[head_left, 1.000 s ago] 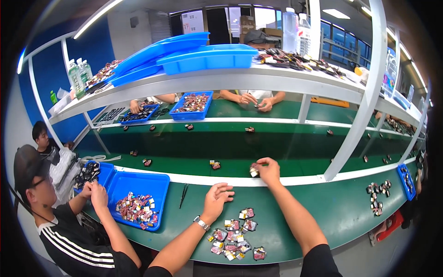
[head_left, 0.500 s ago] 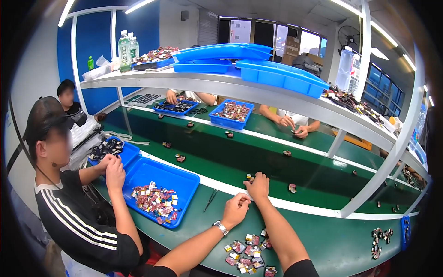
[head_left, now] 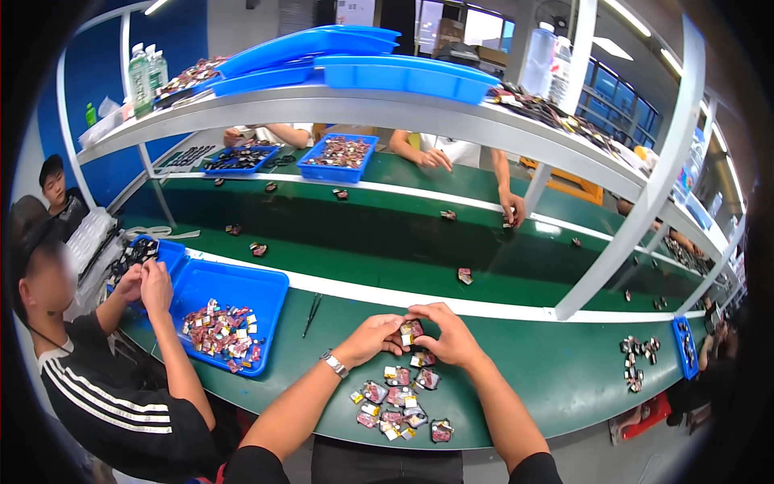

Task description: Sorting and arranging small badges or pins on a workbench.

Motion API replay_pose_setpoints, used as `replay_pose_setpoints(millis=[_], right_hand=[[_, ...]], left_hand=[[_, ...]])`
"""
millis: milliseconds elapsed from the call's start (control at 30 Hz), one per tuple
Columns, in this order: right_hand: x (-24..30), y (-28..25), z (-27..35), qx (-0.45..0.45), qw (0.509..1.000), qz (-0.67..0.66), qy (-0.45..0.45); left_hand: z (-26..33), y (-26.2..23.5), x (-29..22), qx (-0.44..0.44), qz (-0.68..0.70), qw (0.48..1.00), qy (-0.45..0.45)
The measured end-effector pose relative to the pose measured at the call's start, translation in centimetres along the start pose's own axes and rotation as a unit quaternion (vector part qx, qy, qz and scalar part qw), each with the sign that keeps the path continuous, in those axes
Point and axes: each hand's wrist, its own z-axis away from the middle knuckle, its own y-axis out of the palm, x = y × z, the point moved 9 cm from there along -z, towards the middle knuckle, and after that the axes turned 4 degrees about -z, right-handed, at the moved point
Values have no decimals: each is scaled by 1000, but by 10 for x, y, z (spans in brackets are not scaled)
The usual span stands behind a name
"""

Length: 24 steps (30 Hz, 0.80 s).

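Several blue trays (head_left: pixel 403 77) are heaped on a raised white shelf (head_left: pixel 242 110), where greenish bottles (head_left: pixel 140 85) are placed toward the left end and a tall clear bottle (head_left: pixel 537 63) is set to the right. A blue wall (head_left: pixel 187 48) is seen behind at the left. A white bundle (head_left: pixel 91 242) is partly hidden by a person in a striped dark shirt (head_left: pixel 101 395). Overhead, the room is lit by tube lamps (head_left: pixel 626 18).

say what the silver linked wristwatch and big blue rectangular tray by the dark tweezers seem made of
Silver linked wristwatch: likely polished metal, from its bright glints; coated plastic is possible. Big blue rectangular tray: probably smooth, slightly glossy plastic, judging by even colour and rounded corners.
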Motion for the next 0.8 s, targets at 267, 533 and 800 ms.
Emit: replay_pose_setpoints(millis=[267,533,800], right_hand=[[-9,-13,20,-142,986,-19,83],[-3,2,18,-193,976,100,-7],[-2,2,16,-104,988,115,-19]], left_hand=[[1,16,-8,-29,22,999,31],[2,13,-11,-54,36,995,77],[2,12,-10,-46,44,995,75]])
